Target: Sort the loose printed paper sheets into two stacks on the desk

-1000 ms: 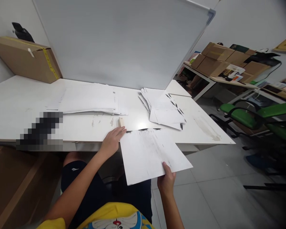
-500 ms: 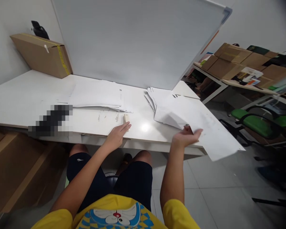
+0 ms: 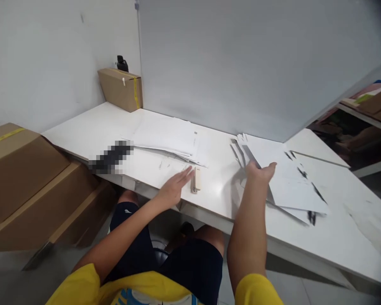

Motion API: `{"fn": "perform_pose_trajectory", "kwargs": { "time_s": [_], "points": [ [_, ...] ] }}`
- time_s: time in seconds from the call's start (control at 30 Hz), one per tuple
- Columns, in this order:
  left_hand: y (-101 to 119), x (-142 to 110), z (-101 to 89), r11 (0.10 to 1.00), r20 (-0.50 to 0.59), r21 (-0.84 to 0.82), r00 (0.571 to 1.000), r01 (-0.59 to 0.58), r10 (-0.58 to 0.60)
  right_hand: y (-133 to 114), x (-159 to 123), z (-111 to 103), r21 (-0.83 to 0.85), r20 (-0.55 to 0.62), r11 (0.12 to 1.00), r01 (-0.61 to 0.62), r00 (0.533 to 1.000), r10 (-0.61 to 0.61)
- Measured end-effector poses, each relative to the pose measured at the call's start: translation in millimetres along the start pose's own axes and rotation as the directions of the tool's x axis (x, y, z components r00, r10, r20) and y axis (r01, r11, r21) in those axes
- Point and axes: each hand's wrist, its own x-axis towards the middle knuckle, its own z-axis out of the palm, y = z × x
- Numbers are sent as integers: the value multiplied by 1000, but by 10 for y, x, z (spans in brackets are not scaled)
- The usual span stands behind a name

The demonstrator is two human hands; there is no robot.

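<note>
Beside stapler (image 3: 197,180): left hand (image 3: 174,188), fingers extended, holding nothing
At paper pile (image 3: 288,182): right hand (image 3: 259,172), thumb spread, can't tell its grip
Paper pile: best squared, edges flush

Right hand (image 3: 260,173) has moved from the counter's front edge (image 3: 305,245) to the paper pile (image 3: 294,182); left hand (image 3: 173,189) has uncovered the beige stapler (image 3: 197,179).

Tabletop (image 3: 216,180): bright, soft glare patch
Right-hand papers (image 3: 292,182): slight blur, shadow leftward
Grey panel (image 3: 241,67): evenly lit, dimming rightward
</note>
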Motion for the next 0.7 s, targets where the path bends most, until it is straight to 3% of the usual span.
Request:
{"fn": "perform_pose_trajectory", "kwargs": {
  "time_s": [0.17,0.27,0.4,0.53,0.7],
  "points": [
    [-975,411,-477,943,14,283,982,177,-188,271,-138,232,-23,-77,997,-71,995,69],
    [-1389,529,-532,915,69,323,958,243,-279,245,-361,502,-43,-79,996,-77,994,73],
    [-1447,494,-461,925,58,344,980,160,-190,111,-521,743,-178,5,984,-28,1000,29],
    [-1358,447,-439,937,64,342,994,64,-91,63,-569,767,-382,107,922,61,994,-22],
    [-1346,419,-428,956,-12,279,995,94,-95,128,-632,775,-504,336,846,175,942,5]
  ]
}}
